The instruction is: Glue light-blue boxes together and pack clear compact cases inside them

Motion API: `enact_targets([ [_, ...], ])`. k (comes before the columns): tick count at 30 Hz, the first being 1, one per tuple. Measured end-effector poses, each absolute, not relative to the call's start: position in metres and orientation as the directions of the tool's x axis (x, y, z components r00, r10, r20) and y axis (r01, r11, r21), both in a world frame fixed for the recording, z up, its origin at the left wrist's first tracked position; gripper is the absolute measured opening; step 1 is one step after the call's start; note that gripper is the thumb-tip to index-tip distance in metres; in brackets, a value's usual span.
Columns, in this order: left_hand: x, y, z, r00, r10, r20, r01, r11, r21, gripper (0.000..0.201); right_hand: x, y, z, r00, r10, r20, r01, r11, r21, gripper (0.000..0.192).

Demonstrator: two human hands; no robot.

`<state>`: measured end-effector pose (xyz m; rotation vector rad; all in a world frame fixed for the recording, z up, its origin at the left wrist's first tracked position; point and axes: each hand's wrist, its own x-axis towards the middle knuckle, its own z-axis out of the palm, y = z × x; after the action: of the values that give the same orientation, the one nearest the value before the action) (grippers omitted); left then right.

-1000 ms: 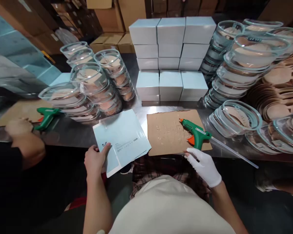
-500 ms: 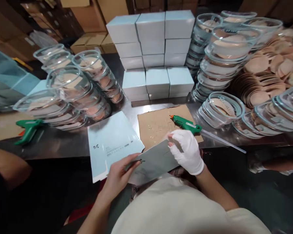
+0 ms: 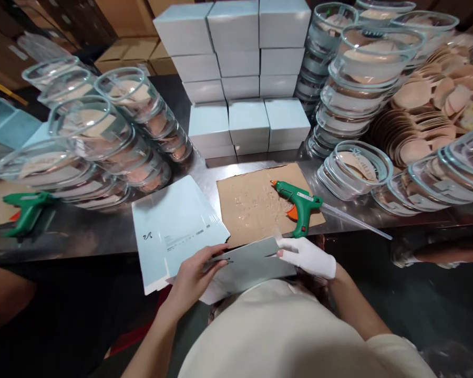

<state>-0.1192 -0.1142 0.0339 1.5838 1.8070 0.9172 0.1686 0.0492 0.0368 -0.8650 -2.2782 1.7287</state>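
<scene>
A pale grey-blue card box blank [image 3: 256, 268] is held at a tilt over the table's front edge, close to my body. My bare left hand [image 3: 191, 281] pinches its left end between thumb and fingers, by a dark slit. At the right end, my white-gloved right hand [image 3: 309, 257] grips the edge with bare fingertips showing, near another slit. Just beyond lies a green glue gun [image 3: 303, 202] with an orange trigger and a clear glue stick [image 3: 357, 220] out of its back. It rests on a glue-spotted brown cardboard piece [image 3: 248, 205]. Printed light-blue flat blanks [image 3: 177, 220] lie left of it.
White-and-blue boxes [image 3: 236, 63] are stacked at the back. Clear round containers [image 3: 90, 126] stand left, with more clear containers [image 3: 355, 100] right, beside wooden discs [image 3: 413, 121]. Another green glue gun [image 3: 27, 210] lies far left. Other people's arms show at both sides.
My right hand has moved down and right from above the blank's upper edge to its right end, leaving the glue gun's handle in view. The camera view has shifted slightly.
</scene>
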Motion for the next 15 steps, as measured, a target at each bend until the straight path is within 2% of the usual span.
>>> enact_targets([
  [3, -0.113, -0.11, 0.026, 0.025, 0.995, 0.095, 0.706, -0.085, 0.703, 0.039, 0.173, 0.051, 0.025, -0.899, 0.341, -0.274, 0.253, -0.107, -0.962, 0.054],
  [5, -0.104, -0.11, 0.017, 0.148, 0.987, 0.067, 0.753, -0.156, 0.639, 0.06, 0.176, 0.048, 0.017, -0.922, 0.286, -0.261, 0.208, -0.204, -0.957, 0.065],
  [7, -0.096, -0.114, 0.007, 0.232, 0.973, -0.016, 0.776, -0.175, 0.605, 0.091, 0.18, 0.042, 0.012, -0.936, 0.252, -0.244, 0.186, -0.234, -0.954, 0.076],
  [8, -0.093, -0.116, 0.003, 0.264, 0.962, -0.074, 0.78, -0.167, 0.603, 0.099, 0.184, 0.039, 0.01, -0.943, 0.234, -0.235, 0.182, -0.23, -0.956, 0.081],
  [10, -0.093, -0.124, -0.002, 0.288, 0.939, -0.186, 0.77, -0.112, 0.629, 0.093, 0.196, 0.033, 0.009, -0.945, 0.234, -0.228, 0.181, -0.207, -0.962, 0.085],
  [11, -0.095, -0.128, -0.004, 0.278, 0.937, -0.213, 0.751, -0.074, 0.656, 0.085, 0.204, 0.031, 0.01, -0.928, 0.294, -0.23, 0.18, -0.188, -0.965, 0.083],
  [12, -0.098, -0.133, -0.004, 0.244, 0.946, -0.212, 0.726, -0.033, 0.687, 0.076, 0.213, 0.028, 0.01, -0.881, 0.415, -0.226, 0.175, -0.158, -0.972, 0.08],
  [14, -0.103, -0.141, -0.005, 0.09, 0.99, -0.109, 0.664, 0.022, 0.747, 0.062, 0.229, 0.023, 0.008, -0.655, 0.741, -0.146, 0.172, -0.042, -0.984, 0.068],
  [15, -0.103, -0.143, -0.006, -0.016, 1.0, -0.022, 0.635, 0.027, 0.772, 0.057, 0.233, 0.019, 0.007, -0.51, 0.858, -0.061, 0.184, 0.04, -0.982, 0.066],
])
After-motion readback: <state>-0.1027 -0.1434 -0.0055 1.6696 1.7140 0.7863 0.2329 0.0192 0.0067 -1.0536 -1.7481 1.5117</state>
